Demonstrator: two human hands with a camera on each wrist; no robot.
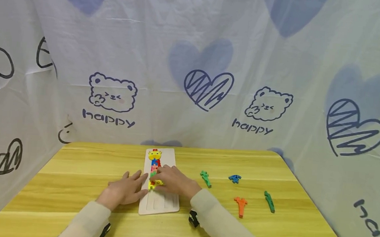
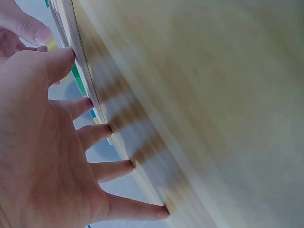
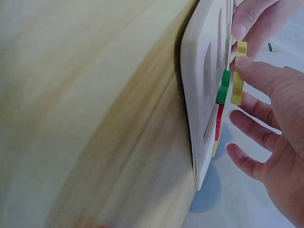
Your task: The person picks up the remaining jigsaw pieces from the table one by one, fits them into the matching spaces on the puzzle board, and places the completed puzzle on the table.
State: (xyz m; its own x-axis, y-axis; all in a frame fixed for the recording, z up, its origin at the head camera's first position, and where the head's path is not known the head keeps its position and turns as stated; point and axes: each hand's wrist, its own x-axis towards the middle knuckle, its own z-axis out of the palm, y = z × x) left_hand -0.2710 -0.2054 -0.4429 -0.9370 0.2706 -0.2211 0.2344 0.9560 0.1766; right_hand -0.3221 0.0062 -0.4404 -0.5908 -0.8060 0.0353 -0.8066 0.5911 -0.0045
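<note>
A white puzzle board (image 1: 168, 157) lies lengthwise on the table, with a giraffe shape partly filled by coloured pieces. The giraffe's yellow head (image 1: 155, 155) is at the far end, with blue, red, pink and green pieces below it. My right hand (image 1: 173, 179) is over the board and pinches a yellow puzzle piece (image 3: 237, 88) between thumb and fingers, held just off the board's surface in the right wrist view. My left hand (image 1: 123, 190) is spread along the board's left side, thumb and fingertips (image 2: 107, 129) at its edge and on the table.
Right of the board lie loose puzzle pieces: a green piece (image 1: 206, 179), a blue piece (image 1: 235, 178), an orange piece (image 1: 241, 206) and another green piece (image 1: 269, 202). The wood-grain table (image 1: 92, 159) meets a printed white curtain (image 1: 161, 58) behind and at both sides.
</note>
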